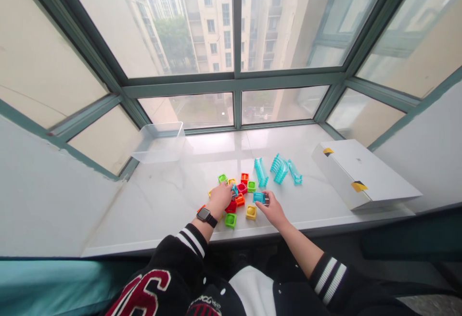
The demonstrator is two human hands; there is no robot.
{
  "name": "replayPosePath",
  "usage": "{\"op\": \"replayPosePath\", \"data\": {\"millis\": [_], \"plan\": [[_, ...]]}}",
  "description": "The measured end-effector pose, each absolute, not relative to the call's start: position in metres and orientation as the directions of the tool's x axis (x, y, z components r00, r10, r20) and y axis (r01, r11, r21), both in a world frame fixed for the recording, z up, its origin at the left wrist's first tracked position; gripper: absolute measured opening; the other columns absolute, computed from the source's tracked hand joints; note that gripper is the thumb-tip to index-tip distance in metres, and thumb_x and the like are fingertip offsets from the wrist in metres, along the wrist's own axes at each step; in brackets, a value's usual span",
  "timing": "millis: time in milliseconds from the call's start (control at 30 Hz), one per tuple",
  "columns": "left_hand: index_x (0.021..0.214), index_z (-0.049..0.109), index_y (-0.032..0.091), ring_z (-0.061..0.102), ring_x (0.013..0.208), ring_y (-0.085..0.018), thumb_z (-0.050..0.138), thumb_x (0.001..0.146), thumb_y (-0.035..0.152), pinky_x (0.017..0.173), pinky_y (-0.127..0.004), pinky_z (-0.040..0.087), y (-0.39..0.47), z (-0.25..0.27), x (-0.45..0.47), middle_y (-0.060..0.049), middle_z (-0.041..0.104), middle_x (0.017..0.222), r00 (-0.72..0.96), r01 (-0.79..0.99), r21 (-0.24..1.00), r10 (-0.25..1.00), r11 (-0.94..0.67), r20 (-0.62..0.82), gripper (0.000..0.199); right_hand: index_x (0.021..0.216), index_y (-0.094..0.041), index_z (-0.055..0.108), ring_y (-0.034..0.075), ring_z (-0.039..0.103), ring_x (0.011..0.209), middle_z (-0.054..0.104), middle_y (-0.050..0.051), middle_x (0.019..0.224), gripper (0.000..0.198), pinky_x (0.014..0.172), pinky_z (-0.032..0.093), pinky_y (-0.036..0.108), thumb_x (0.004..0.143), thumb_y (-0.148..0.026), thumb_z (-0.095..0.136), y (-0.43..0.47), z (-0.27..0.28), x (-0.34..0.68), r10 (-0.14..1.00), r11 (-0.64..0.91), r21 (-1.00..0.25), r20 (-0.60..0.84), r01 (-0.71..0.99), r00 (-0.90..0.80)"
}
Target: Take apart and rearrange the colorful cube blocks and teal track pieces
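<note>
"Holding anything?"

"Yes. My right hand (273, 208) is closed on a light-blue block (258, 197), at three o'clock from the pile (240, 200). My left hand (221, 198), apart from it, touches a second blue block (234, 191) there; whether it grips, I can't tell."

"What's around?"

"From the pile, a clear bin (159, 155) at ten o'clock, turquoise curved pieces (261, 172) at two, a white box (364, 171) farther out towards three."

"Anything in the way?"

"My left hand and watch (204, 214) hide some blocks."

"Counts?"

"Three green blocks (231, 221), three turquoise pieces, one bin, one box; yellow blocks (250, 212) are partly covered, so uncounted."
</note>
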State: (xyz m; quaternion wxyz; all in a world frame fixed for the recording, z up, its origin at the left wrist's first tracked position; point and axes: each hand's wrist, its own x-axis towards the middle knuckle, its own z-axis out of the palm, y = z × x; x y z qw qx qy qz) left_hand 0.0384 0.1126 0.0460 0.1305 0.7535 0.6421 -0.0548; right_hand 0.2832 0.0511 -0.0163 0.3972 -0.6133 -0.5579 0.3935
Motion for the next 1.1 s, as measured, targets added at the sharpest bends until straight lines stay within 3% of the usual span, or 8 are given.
{"op": "replayPosePath", "data": {"millis": [167, 300, 400, 600, 733, 833, 1000, 1100], "plan": [[0.139, 0.061, 0.026, 0.072, 0.1, -0.028, 0.056, 0.101, 0.034, 0.08, -0.037, 0.055, 0.106, 0.044, 0.027, -0.016, 0.059, 0.139, 0.133, 0.989, 0.096, 0.96, -0.112, -0.246, 0.04, 0.127, -0.025, 0.056, 0.03, 0.074, 0.106, 0.076, 0.011, 0.118, 0.047, 0.093, 0.06, 0.044, 0.09, -0.053, 0.067, 0.066, -0.033, 0.269, 0.995, -0.096, -0.858, -0.087, 0.504, 0.041], [0.145, 0.056, 0.029, 0.069, 0.106, -0.026, 0.051, 0.105, 0.041, 0.086, -0.036, 0.053, 0.093, 0.049, 0.011, -0.013, 0.061, 0.136, 0.132, 0.986, 0.125, 0.978, -0.112, -0.159, 0.042, 0.129, -0.023, 0.06, 0.033, 0.064, 0.128, 0.071, 0.014, 0.13, 0.04, 0.113, 0.049, 0.05, 0.095, -0.043, 0.064, 0.072, -0.045, 0.258, 0.999, 0.037, -0.725, 0.008, 0.687, -0.045], [0.144, 0.057, 0.028, 0.064, 0.114, -0.025, 0.039, 0.11, 0.041, 0.098, -0.036, 0.05, 0.082, 0.045, 0.001, -0.011, 0.065, 0.127, 0.119, 0.97, 0.212, 0.993, -0.122, 0.026, 0.041, 0.141, -0.02, 0.054, 0.036, 0.054, 0.139, 0.062, 0.019, 0.143, 0.048, 0.12, 0.042, 0.055, 0.099, -0.043, 0.058, 0.068, -0.055, 0.253, 0.99, 0.11, -0.68, 0.137, 0.725, -0.022], [0.155, 0.045, 0.022, 0.05, 0.139, -0.028, 0.04, 0.109, 0.04, 0.12, -0.048, 0.037, 0.073, 0.016, -0.001, -0.014, 0.056, 0.151, 0.185, 0.889, 0.372, 0.953, -0.266, 0.238, 0.05, 0.165, -0.023, 0.028, 0.036, 0.027, 0.16, 0.03, 0.017, 0.171, 0.07, 0.126, 0.033, 0.06, 0.103, -0.049, 0.05, 0.071, -0.066, 0.234, 0.967, 0.212, -0.628, 0.243, 0.749, -0.07], [0.155, 0.045, 0.022, 0.051, 0.14, -0.031, 0.032, 0.11, 0.041, 0.12, -0.057, 0.037, 0.075, -0.005, -0.012, -0.016, 0.057, 0.151, 0.016, 0.821, 0.545, 0.961, -0.17, 0.277, 0.05, 0.164, -0.021, 0.034, 0.036, 0.033, 0.156, 0.039, 0.017, 0.167, 0.069, 0.126, 0.032, 0.06, 0.102, -0.047, 0.05, 0.086, -0.072, 0.221, 0.948, 0.308, -0.579, 0.25, 0.755, -0.196], [0.154, 0.047, 0.023, 0.056, 0.136, -0.031, 0.034, 0.11, 0.044, 0.116, -0.055, 0.044, 0.076, -0.018, -0.024, -0.016, 0.061, 0.147, 0.038, 0.744, 0.637, 0.964, -0.203, 0.263, 0.051, 0.161, -0.021, 0.044, 0.036, 0.042, 0.149, 0.049, 0.017, 0.158, 0.066, 0.122, 0.037, 0.059, 0.101, -0.048, 0.052, 0.092, -0.073, 0.21, 0.938, 0.328, -0.532, 0.279, 0.78, -0.205], [0.152, 0.049, 0.023, 0.059, 0.134, -0.029, 0.034, 0.11, 0.045, 0.114, -0.053, 0.046, 0.069, -0.03, -0.04, -0.014, 0.063, 0.145, -0.078, 0.745, 0.647, 0.941, -0.164, 0.328, 0.049, 0.151, -0.017, 0.056, 0.035, 0.052, 0.127, 0.062, 0.018, 0.133, 0.058, 0.114, 0.044, 0.055, 0.101, -0.047, 0.055, 0.089, -0.064, 0.184, 0.903, 0.413, -0.503, 0.333, 0.759, -0.271], [0.148, 0.053, 0.023, 0.061, 0.129, -0.029, 0.033, 0.111, 0.044, 0.111, -0.053, 0.047, 0.066, -0.029, -0.048, -0.013, 0.067, 0.14, -0.142, 0.752, 0.648, 0.93, -0.122, 0.34, 0.047, 0.148, -0.015, 0.058, 0.035, 0.052, 0.123, 0.063, 0.018, 0.129, 0.056, 0.113, 0.044, 0.054, 0.101, -0.045, 0.056, 0.087, -0.059, 0.166, 0.897, 0.429, -0.498, 0.338, 0.754, -0.286]]}}
